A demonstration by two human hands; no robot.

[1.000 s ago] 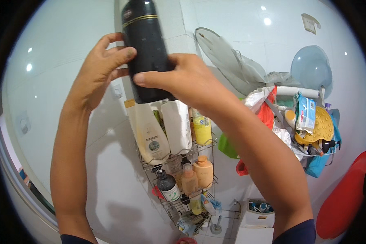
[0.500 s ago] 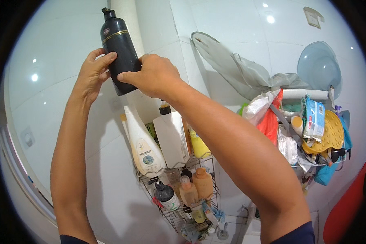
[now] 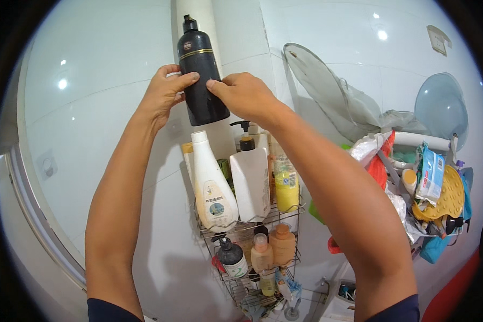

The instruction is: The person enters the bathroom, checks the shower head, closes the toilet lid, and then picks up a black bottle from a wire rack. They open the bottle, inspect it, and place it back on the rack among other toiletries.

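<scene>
A black pump bottle (image 3: 199, 99) with a gold band is held up above the wire corner rack (image 3: 245, 225), leaning slightly to the left. My left hand (image 3: 166, 92) grips its left side, thumb across the front. From the right, my right hand (image 3: 248, 96) holds the other side, thumb on the front and its other fingers mostly hidden behind. Just below, on the rack's top shelf, stand a white tapered bottle (image 3: 213, 188), a white pump bottle (image 3: 251, 185) with a black pump and a yellow bottle (image 3: 287, 190).
Lower on the rack are a small black pump bottle (image 3: 232, 257) and peach-coloured bottles (image 3: 282, 246). To the right, a crowded shelf holds a blue-white packet (image 3: 430, 174) and a yellow bumpy item (image 3: 449, 193). A translucent basin (image 3: 440, 104) hangs on the tiled wall.
The view has shifted, so the bottle and both hands appear farther right. The bottle stands more upright, and my right thumb sits higher on its front. Both hands still hold it.
</scene>
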